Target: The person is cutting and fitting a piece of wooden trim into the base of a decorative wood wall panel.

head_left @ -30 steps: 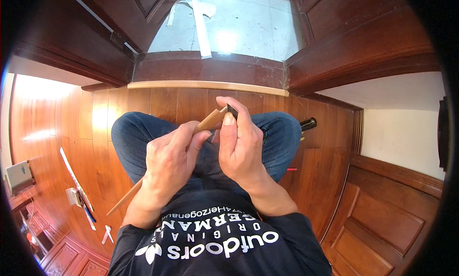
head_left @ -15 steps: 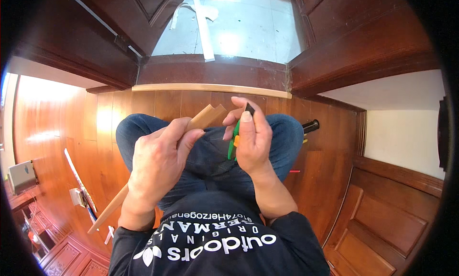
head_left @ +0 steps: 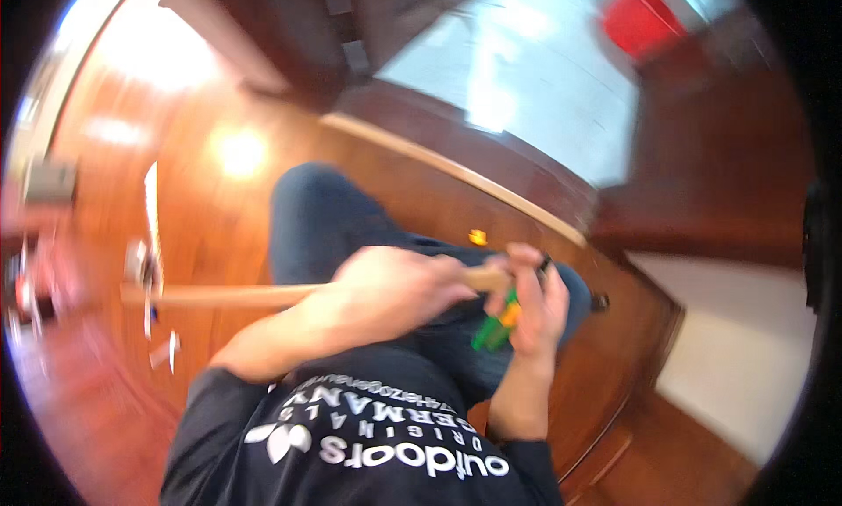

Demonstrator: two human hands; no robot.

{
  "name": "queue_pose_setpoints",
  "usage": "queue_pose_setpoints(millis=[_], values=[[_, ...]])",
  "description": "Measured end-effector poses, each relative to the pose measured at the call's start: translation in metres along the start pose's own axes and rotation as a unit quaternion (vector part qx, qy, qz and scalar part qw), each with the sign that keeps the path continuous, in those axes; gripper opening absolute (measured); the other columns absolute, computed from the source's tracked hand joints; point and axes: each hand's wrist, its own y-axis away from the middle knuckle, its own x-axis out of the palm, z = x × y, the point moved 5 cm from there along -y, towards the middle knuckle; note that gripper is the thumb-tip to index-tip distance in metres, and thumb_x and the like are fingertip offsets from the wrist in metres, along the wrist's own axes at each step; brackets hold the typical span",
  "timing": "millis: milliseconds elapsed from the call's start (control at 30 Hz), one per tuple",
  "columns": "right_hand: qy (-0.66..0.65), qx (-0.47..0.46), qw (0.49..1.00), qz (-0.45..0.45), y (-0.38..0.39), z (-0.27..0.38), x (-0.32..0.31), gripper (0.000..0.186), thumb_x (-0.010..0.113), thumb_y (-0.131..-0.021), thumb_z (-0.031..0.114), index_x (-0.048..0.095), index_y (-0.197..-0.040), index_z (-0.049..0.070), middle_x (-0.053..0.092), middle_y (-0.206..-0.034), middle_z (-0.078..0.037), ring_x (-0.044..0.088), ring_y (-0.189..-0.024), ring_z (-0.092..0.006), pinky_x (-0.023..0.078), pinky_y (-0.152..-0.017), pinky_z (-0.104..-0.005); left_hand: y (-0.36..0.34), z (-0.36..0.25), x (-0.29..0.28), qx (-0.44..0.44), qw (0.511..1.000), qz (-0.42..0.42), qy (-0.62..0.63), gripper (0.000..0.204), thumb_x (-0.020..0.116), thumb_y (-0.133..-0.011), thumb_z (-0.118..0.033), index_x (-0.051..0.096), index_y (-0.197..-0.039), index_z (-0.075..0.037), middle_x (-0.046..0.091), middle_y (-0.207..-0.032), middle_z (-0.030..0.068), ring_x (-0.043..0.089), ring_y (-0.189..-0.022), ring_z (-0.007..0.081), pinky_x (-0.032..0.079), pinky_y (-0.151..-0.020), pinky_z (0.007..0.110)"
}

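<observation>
My left hand [head_left: 386,287] is closed around a long light-brown wooden trim strip [head_left: 224,296], close to its right end. The strip lies nearly level across my lap and reaches far out to the left. My right hand [head_left: 539,313] is closed on a hand tool [head_left: 500,322] with green and yellow handles and a dark part by the fingertips; blur hides its exact kind. The fingers of that hand are right at the strip's end, and I cannot tell whether they touch it.
Another wooden strip [head_left: 438,166] runs along the dark door sill. A small yellow object [head_left: 478,237] lies on the wood floor beyond my knees. White scraps [head_left: 167,352] and a long white strip [head_left: 153,217] are at the left. Past the doorway stands a red container [head_left: 642,22].
My view has turned, with blur. The wooden strip has swung from slanting to nearly level, and its right end has come to my right hand. The tool stays in that hand.
</observation>
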Motion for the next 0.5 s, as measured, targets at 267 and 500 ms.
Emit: queue_pose_setpoints(millis=[267,500], values=[[0.136,0.003,0.982,-0.128,0.024,-0.027,-0.076,0.014,0.068,-0.1,0.013,0.057,-0.106,0.006,0.06,-0.088,-0.006,0.056,-0.063,-0.0125,0.047,-0.053,-0.0234,0.015,0.03,0.05,0.096,0.994,-0.007,-0.061,0.019,0.067,-0.092,-0.024,0.063,-0.096,-0.006,0.071,-0.085,0.0096,0.075,-0.08,0.0298,0.061,-0.064,0.043],[0.135,-0.077,0.968,-0.198,0.019,0.026,-0.191,0.021,0.064,-0.105,0.029,0.057,-0.106,0.009,0.054,-0.082,-0.001,0.048,-0.068,-0.0081,0.046,-0.062,-0.0237,0.107,0.145,0.017,0.158,0.951,-0.242,-0.107,0.026,0.077,-0.08,-0.03,0.059,-0.088,-0.014,0.061,-0.081,0.0004,0.068,-0.083,0.0229,0.057,-0.071,0.041]])
